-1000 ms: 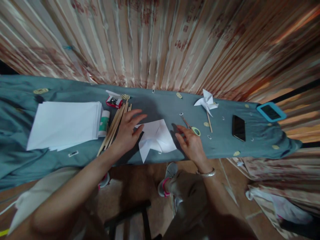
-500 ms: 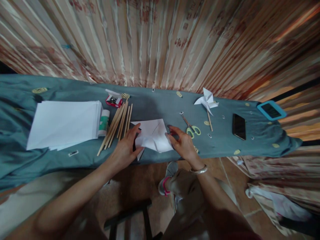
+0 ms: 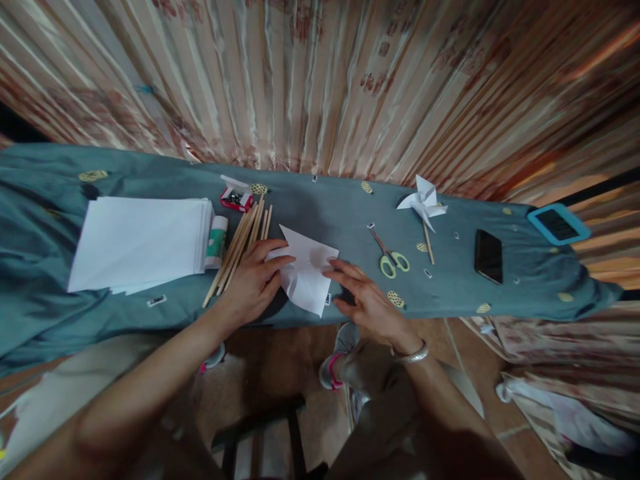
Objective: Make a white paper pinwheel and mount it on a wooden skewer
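A white sheet of paper lies on the cloth in front of me, turned askew, with a curved lower left edge. My left hand rests at the sheet's left side, fingers stretched over that edge and covering its left corner. From the other side, my right hand reaches to the right corner; its fingers are spread and the fingertips are at the paper's edge. Left of the sheet lie several wooden sticks, partly behind my left hand. Scissors with light green handles lie beyond my right hand.
A stack of white paper and a glue stick lie left on the teal cloth. Behind the sticks is a small red box of metal bits. A paper pinwheel, a phone and a blue-framed device are to the right.
The sheet has turned, so its corners now point differently. My left hand has shifted its fingers further over the sheet's left side. The whole view has moved slightly.
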`<state>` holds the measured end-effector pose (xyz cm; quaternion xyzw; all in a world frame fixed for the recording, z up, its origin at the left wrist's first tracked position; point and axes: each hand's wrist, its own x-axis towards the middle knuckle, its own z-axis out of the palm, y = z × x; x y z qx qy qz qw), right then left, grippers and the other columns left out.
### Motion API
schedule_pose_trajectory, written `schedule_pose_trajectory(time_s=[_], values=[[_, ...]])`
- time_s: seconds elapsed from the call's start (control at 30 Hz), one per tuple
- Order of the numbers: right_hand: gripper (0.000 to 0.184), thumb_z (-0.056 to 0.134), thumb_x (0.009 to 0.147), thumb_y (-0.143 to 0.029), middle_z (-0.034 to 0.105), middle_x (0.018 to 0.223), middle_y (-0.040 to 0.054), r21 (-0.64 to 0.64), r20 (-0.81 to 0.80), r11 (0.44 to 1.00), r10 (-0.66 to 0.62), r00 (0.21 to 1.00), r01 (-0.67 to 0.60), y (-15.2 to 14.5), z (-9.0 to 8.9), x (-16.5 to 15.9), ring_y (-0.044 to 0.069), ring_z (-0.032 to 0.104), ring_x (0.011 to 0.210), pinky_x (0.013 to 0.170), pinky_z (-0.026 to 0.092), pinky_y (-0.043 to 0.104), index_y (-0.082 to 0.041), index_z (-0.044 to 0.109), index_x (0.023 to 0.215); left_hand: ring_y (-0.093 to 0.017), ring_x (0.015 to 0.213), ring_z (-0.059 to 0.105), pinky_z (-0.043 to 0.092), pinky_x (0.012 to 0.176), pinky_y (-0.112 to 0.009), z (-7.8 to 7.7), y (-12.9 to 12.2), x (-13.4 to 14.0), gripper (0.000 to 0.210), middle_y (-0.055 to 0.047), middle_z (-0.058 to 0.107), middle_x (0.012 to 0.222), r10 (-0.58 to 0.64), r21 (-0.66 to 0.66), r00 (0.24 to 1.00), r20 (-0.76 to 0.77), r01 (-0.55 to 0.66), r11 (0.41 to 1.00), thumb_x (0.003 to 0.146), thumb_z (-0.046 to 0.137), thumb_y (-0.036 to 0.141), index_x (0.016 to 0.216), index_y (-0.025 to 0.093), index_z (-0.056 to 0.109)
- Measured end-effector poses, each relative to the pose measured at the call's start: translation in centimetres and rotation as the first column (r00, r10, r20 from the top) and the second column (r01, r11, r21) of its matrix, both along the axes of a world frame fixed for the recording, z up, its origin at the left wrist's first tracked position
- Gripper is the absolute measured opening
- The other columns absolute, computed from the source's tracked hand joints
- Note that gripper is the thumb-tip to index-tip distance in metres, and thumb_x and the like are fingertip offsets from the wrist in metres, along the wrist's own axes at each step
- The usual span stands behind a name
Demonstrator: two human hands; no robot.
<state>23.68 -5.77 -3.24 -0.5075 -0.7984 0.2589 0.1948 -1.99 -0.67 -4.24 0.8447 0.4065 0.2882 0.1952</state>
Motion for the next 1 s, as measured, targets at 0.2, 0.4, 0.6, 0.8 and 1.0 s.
schedule_pose_trajectory(time_s=[0.2, 0.4, 0.6, 0.8, 1.0], values=[[0.06, 0.063, 0.076, -0.004, 0.039, 0.154, 0.012, -0.048, 0.002, 0.996, 0.08, 0.997, -0.08, -0.5, -0.2, -0.4, 0.028, 0.035, 0.144, 0.116, 0.034, 0.053, -0.024, 0.058, 0.132, -0.029, 0.117, 0.051, 0.04, 0.102, -0.051, -0.2, -0.4, 0.6, 0.027, -0.01, 0.063, 0.12, -0.032, 0.002, 0.999, -0.038, 0.032, 0.999, 0.089, 0.048, 0.02, 0.1, 0.02, 0.073], [0.043, 0.06, 0.083, -0.013, 0.049, 0.148, 0.012, 0.003, -0.065, 1.0, 0.003, 0.998, -0.003, -0.1, -0.3, 0.1, 0.027, 0.044, 0.138, 0.113, 0.038, 0.05, -0.023, 0.063, 0.125, -0.027, 0.114, 0.053, 0.041, 0.103, -0.049, -0.1, -0.2, 0.2, 0.028, -0.008, 0.065, 0.115, 0.006, 0.005, 1.0, -0.018, -0.006, 1.0, 0.092, 0.045, 0.025, 0.1, 0.022, 0.072], [0.045, 0.049, 0.09, -0.021, 0.056, 0.14, 0.0136, 0.111, -0.071, 0.962, -0.242, 0.968, 0.249, 2.0, -2.1, 1.3, 0.025, 0.049, 0.134, 0.115, 0.036, 0.05, -0.018, 0.054, 0.135, -0.03, 0.117, 0.054, 0.042, 0.104, -0.049, 0.1, -0.1, -0.8, 0.034, -0.011, 0.059, 0.124, 0.103, -0.012, 0.987, -0.125, -0.105, 0.994, 0.09, 0.046, 0.031, 0.118, 0.02, 0.063], [0.045, 0.043, 0.093, -0.024, 0.056, 0.141, 0.0123, 0.147, -0.052, 0.972, -0.18, 0.982, 0.186, 4.3, -2.8, 0.5, 0.023, 0.047, 0.136, 0.116, 0.036, 0.046, -0.017, 0.052, 0.137, -0.034, 0.124, 0.052, 0.041, 0.104, -0.053, -0.1, -0.2, -1.3, 0.054, -0.013, 0.054, 0.136, 0.135, -0.035, 0.957, -0.256, -0.149, 0.988, 0.082, 0.051, 0.021, 0.136, 0.019, 0.047], [0.042, 0.044, 0.093, -0.027, 0.068, 0.124, 0.0115, 0.114, -0.073, 0.967, -0.22, 0.973, 0.227, 3.7, -2.0, 0.5, 0.024, 0.064, 0.114, 0.103, 0.048, 0.043, -0.019, 0.056, 0.133, -0.031, 0.125, 0.053, 0.041, 0.106, -0.052, -0.8, 0.8, -1.0, 0.058, -0.014, 0.057, 0.135, 0.139, -0.007, 0.953, -0.27, -0.147, 0.989, 0.081, 0.048, 0.01, 0.138, 0.018, 0.044]])
